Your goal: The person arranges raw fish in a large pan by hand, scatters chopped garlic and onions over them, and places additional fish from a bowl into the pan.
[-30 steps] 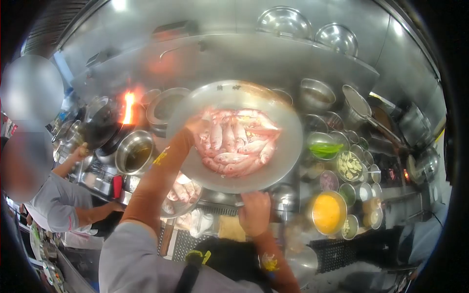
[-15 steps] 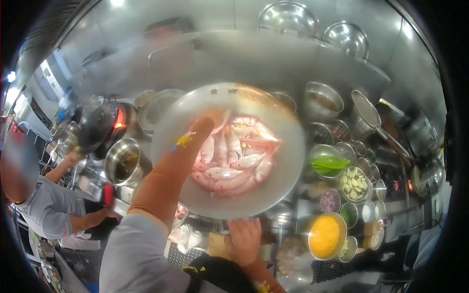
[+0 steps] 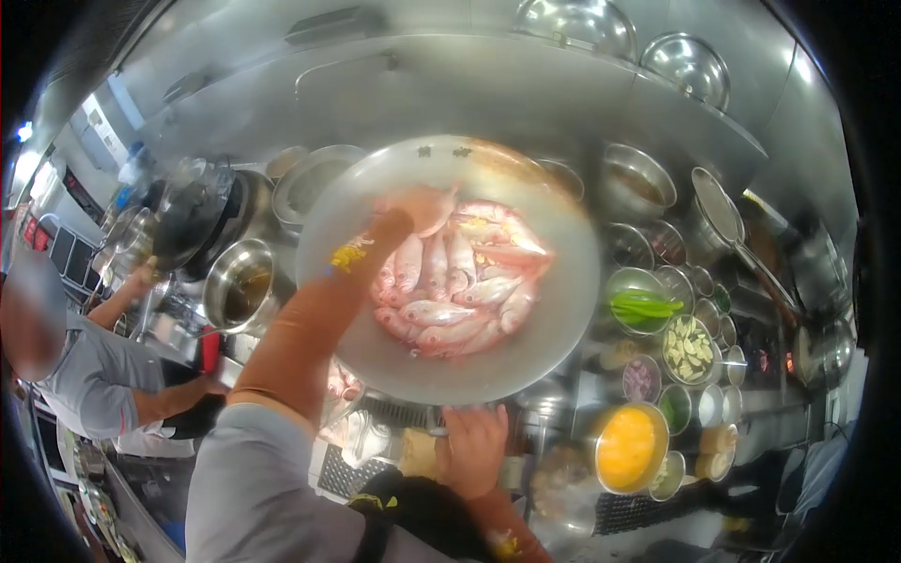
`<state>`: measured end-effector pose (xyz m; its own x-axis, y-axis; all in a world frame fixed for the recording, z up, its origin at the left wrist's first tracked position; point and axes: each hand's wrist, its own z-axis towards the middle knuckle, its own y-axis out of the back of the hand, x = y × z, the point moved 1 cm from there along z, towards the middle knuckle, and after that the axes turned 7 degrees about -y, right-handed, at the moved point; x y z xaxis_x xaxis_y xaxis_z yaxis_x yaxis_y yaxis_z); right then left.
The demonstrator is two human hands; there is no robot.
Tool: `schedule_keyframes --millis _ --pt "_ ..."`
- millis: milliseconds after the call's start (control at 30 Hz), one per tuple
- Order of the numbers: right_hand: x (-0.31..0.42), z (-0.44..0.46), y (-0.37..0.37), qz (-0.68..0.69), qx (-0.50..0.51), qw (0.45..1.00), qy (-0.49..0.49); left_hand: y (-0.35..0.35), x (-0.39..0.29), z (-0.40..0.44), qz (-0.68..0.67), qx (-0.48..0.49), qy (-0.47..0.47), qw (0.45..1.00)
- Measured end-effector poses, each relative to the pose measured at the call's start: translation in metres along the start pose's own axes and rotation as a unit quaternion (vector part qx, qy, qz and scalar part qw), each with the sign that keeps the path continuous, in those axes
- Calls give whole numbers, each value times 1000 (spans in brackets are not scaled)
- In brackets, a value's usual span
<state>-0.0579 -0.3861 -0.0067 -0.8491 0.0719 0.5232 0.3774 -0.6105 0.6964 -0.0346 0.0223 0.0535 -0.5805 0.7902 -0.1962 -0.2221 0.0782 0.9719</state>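
A large pale metal wok [image 3: 554,310] fills the middle of the view, with several pinkish-red fish [image 3: 441,312] packed side by side in it. My left hand [image 3: 413,208] is inside the wok at its far left part, closed around one fish [image 3: 441,212], whose tail points up and right. Blur hides most of those fingers. At the near edge of the wok, my right hand [image 3: 472,448] lies palm down, fingers curled at the rim; exactly where they grip is hard to see. Yellowish bits lie among the fish.
On the right stand bowls of green chillies [image 3: 643,308], garlic slices [image 3: 688,349] and orange liquid [image 3: 631,448], plus a strainer [image 3: 716,205]. Left are a steel pot [image 3: 242,286] and another person's grey sleeve [image 3: 99,389] near a dark wok [image 3: 194,218]. A white cloth [image 3: 364,441] lies in front.
The view has shifted slightly, so the wok appears a little higher and further right. My left hand and the fish in it have moved slightly. My right hand stays at the near edge.
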Motion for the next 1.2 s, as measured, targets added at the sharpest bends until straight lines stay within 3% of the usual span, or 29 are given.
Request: schedule_keyframes --millis 33,133,233,333,400,500,633,867,967,1067,1200 --pt "0 0 0 0 1 1000 0 11 6 -5 9 -49 -58 997" --pt "0 -1 -1 -17 6 1000 3 52 18 -55 -227 -182 -78 954" --pt "-4 -3 -4 -29 22 999 18 97 5 -144 -239 -297 -135 915" --pt "-10 -10 -14 -27 5 999 28 118 10 -238 -219 -306 -68 924" --pt "-7 -8 -15 -35 -26 997 57 116 23 -287 -243 -283 -12 928" --pt "7 -5 -8 -43 1 999 24 97 43 -344 -309 -253 35 916" --pt "11 -2 -8 -47 -6 998 35 79 64 -391 -223 -206 60 951" --pt "10 -4 -8 -62 -5 997 39 -8 113 -407 -9 48 -61 997" --pt "10 -5 -8 -51 -8 998 46 -42 105 -400 -132 146 -149 969" --pt "12 -6 -7 -48 -21 998 47 -67 83 -390 -248 154 -71 954" --pt "13 -5 -8 -61 -32 996 54 -66 48 -379 -204 216 31 954"
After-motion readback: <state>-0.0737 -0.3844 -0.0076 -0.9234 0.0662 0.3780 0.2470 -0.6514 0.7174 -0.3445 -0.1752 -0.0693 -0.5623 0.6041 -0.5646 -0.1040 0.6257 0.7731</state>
